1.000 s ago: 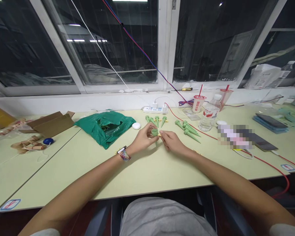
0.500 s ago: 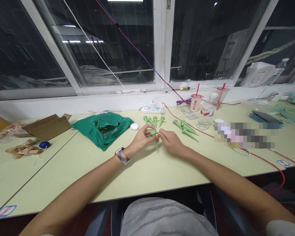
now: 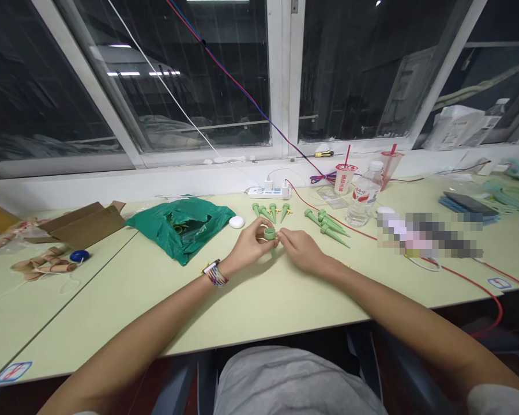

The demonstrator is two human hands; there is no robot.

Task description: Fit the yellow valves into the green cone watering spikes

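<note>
My left hand (image 3: 253,242), with a patterned watch band on its wrist, is closed around a green plastic watering spike (image 3: 269,233). The spike's round hollow top faces up towards me, and its lower part is mostly behind my fingers. At the spike's right side, the fingertips of my right hand (image 3: 303,249) are pinched together, on a small yellow valve that is almost wholly hidden. Beyond my hands lies a row of several green spikes (image 3: 273,212), some with yellow pieces on them. More green spikes (image 3: 328,225) lie in a group to the right.
A green plastic bag (image 3: 185,225) and a white round object (image 3: 236,222) lie left. Farther left are a cardboard box (image 3: 82,222) and wooden toys (image 3: 47,262). A power strip (image 3: 268,192), lidded cup (image 3: 344,178) and water bottle (image 3: 365,196) stand behind. A red cable (image 3: 462,278) crosses the right side.
The spike between my hands has tipped so its open top shows more and its pointed end shows less. The yellow bit at my right fingertips is now hidden.
</note>
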